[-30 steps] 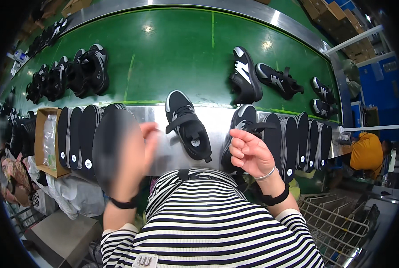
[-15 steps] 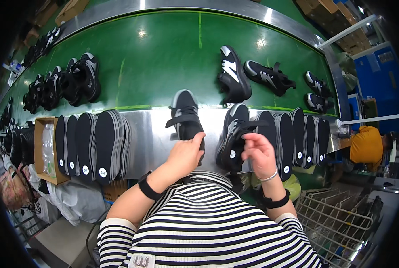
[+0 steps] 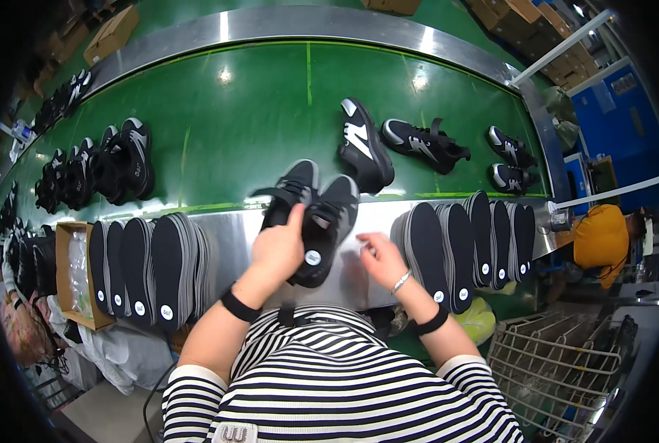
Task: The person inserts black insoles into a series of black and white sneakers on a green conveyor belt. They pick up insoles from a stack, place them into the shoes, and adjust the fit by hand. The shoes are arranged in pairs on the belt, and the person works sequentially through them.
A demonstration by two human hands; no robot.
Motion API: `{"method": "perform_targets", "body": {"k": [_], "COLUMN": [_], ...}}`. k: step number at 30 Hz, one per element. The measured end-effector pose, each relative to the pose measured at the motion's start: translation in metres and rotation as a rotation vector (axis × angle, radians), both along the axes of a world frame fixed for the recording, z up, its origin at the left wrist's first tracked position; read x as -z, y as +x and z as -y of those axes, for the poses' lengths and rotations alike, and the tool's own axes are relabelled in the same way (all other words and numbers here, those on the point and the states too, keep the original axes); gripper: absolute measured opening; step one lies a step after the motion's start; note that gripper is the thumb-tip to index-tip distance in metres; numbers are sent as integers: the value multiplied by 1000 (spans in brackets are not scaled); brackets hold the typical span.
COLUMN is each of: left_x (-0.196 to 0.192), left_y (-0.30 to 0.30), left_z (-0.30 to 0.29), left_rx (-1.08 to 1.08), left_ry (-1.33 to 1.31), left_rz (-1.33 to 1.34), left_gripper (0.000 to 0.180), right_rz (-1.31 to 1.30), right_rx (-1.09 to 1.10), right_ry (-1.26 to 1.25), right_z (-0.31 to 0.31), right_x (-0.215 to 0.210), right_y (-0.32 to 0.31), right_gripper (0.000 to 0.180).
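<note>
A big green belt curves through a factory, with a shiny steel tabletop along its near edge. The left hand is closed around a pair of black shoes, pinching the two together so they lift as one, just above the tabletop. The right hand is open and holds nothing, its fingers spread near the shoes. Black insoles stand in rows on the left, and more insoles stand on the right, close enough to grab. More black shoes ride on the belt.
</note>
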State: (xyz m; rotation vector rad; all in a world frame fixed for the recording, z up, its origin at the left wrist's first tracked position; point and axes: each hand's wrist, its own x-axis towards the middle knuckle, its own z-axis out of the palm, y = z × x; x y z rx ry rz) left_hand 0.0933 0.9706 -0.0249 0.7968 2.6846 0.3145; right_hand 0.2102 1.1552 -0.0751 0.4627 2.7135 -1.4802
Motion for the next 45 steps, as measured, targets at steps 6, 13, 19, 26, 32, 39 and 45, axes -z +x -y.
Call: {"method": "perform_targets", "body": {"k": [6, 13, 19, 26, 32, 39, 45], "left_x": [-12, 24, 76, 84, 90, 77, 49], "left_y": [-97, -71, 1, 1, 3, 0, 8], "left_z": [36, 42, 48, 41, 46, 39, 1], "left_rx": [-298, -201, -200, -141, -140, -152, -278], "left_ry": [141, 540, 23, -165, -170, -140, 745], "left_rz": [-278, -403, 62, 245, 244, 276, 403], "left_gripper": [67, 54, 77, 93, 93, 91, 96], "right_rz": [-111, 399, 357, 501, 398, 444, 239], "right_rx": [131, 154, 37, 172, 206, -15, -172], "right_ry": [582, 793, 707, 769, 1143, 1091, 764], "right_z": [-29, -36, -99, -188, -202, -165, -34], "right_x": [-4, 4, -1, 4, 12, -22, -73], "right_y": [-102, -163, -163, -127, -114, -134, -123], "right_gripper": [44, 83, 61, 19, 20, 21, 25]}}
